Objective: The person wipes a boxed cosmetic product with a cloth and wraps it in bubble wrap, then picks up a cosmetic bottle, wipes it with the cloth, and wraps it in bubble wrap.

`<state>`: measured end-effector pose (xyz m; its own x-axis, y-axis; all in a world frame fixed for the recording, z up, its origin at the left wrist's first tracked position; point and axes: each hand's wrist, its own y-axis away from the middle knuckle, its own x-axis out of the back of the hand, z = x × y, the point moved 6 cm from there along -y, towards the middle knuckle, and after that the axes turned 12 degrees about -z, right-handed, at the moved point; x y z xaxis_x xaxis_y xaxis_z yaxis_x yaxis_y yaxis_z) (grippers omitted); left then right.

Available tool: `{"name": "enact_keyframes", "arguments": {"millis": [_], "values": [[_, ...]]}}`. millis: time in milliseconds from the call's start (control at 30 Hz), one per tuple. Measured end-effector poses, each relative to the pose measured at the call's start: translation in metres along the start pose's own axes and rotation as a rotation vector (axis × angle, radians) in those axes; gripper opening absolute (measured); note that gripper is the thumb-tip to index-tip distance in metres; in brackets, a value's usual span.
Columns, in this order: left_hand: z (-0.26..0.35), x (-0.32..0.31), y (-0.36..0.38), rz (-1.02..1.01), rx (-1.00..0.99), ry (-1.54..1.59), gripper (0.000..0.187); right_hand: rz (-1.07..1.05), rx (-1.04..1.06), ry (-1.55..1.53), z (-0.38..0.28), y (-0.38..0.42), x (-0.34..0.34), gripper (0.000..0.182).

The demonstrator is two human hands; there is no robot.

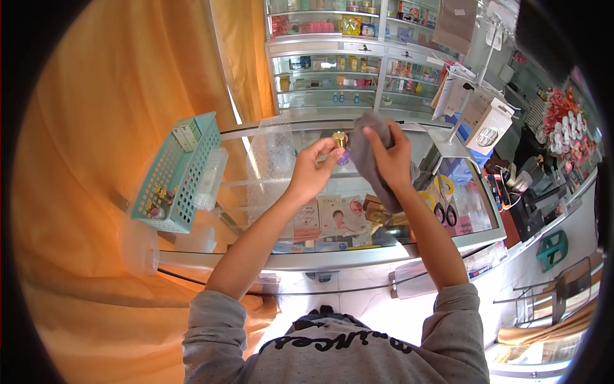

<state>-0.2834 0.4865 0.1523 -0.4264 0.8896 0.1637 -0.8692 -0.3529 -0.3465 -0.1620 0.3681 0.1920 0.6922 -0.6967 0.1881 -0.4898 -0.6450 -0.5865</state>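
Note:
Between the thumb and fingers of my left hand [314,168] is a small bottle [343,155] with a gold cap and a purple body, held up over the glass counter [268,240]. My right hand [395,157] grips a grey cloth [368,160], which hangs down toward the countertop just right of the bottle. Under the glass, below my hands, lie boxes, among them a white face-product box [342,216]. To the right of the cloth, scissors [446,211] with black handles and a yellow tape roll [444,186] rest on the counter.
A mint-green basket [182,169] at the left holds boxes and small gold-capped bottles. Bubble wrap [272,150] lies on the glass. A metal display stand [476,83] with hanging boxes rises at the right. Stocked glass shelves [332,61] stand behind, an orange curtain [128,77] at left.

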Motion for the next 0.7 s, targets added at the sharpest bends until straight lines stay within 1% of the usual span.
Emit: {"name": "enact_keyframes", "arguments": {"millis": [33, 67, 133, 167, 233, 267, 333, 367, 400, 433, 467, 500, 533, 567, 600, 633, 667, 700], "values": [[0.011, 0.0, 0.002, 0.033, -0.077, -0.145, 0.019, 0.005, 0.024, 0.006, -0.002, -0.001, 0.003, 0.025], [0.011, 0.002, 0.001, 0.037, -0.078, -0.145, 0.019, 0.001, 0.026, 0.006, -0.001, -0.001, 0.002, 0.025], [0.018, 0.004, 0.003, 0.026, -0.157, -0.379, 0.019, -0.118, 0.408, 0.262, -0.022, 0.003, -0.015, 0.025], [0.017, 0.006, 0.004, 0.029, -0.155, -0.382, 0.019, -0.12, 0.41, 0.258, -0.021, 0.002, -0.018, 0.025], [0.014, 0.004, 0.007, 0.025, -0.171, -0.473, 0.018, -0.297, 0.48, 0.441, -0.021, 0.006, -0.035, 0.027], [0.01, 0.003, 0.008, 0.022, -0.164, -0.47, 0.018, -0.298, 0.472, 0.438, -0.019, 0.007, -0.034, 0.027], [-0.008, 0.007, 0.0, 0.007, 0.007, -0.161, 0.02, -0.215, 0.311, 0.342, -0.01, 0.001, -0.022, 0.028], [-0.01, 0.009, -0.004, 0.001, 0.007, -0.161, 0.02, -0.143, 0.269, 0.314, -0.002, 0.002, -0.015, 0.029], [-0.015, 0.013, -0.007, 0.028, 0.053, 0.009, 0.021, -0.139, 0.267, 0.316, -0.006, 0.002, -0.014, 0.029], [-0.02, 0.014, -0.007, 0.057, 0.099, 0.18, 0.022, -0.085, 0.217, 0.245, -0.011, 0.001, -0.01, 0.031], [-0.021, 0.014, -0.007, 0.057, 0.099, 0.181, 0.022, -0.034, 0.17, 0.172, -0.013, 0.001, -0.008, 0.033], [-0.02, 0.014, -0.006, 0.086, 0.125, 0.254, 0.024, -0.035, 0.172, 0.17, -0.014, 0.003, -0.013, 0.033], [-0.021, 0.015, -0.004, 0.115, 0.152, 0.328, 0.025, -0.091, 0.244, 0.216, -0.017, 0.008, -0.023, 0.035], [-0.022, 0.015, -0.003, 0.116, 0.152, 0.327, 0.025, -0.145, 0.315, 0.264, -0.019, 0.011, -0.031, 0.037], [-0.025, 0.013, -0.001, 0.127, 0.169, 0.395, 0.026, -0.144, 0.313, 0.264, -0.016, 0.01, -0.033, 0.037], [-0.029, 0.011, 0.0, 0.136, 0.189, 0.464, 0.026, -0.228, 0.377, 0.322, -0.016, 0.01, -0.04, 0.038], [-0.03, 0.011, 0.0, 0.134, 0.195, 0.465, 0.026, -0.314, 0.44, 0.378, -0.016, 0.012, -0.047, 0.04], [-0.033, 0.012, 0.001, 0.164, 0.246, 0.545, 0.028, -0.314, 0.435, 0.375, -0.014, 0.013, -0.045, 0.04]]}}
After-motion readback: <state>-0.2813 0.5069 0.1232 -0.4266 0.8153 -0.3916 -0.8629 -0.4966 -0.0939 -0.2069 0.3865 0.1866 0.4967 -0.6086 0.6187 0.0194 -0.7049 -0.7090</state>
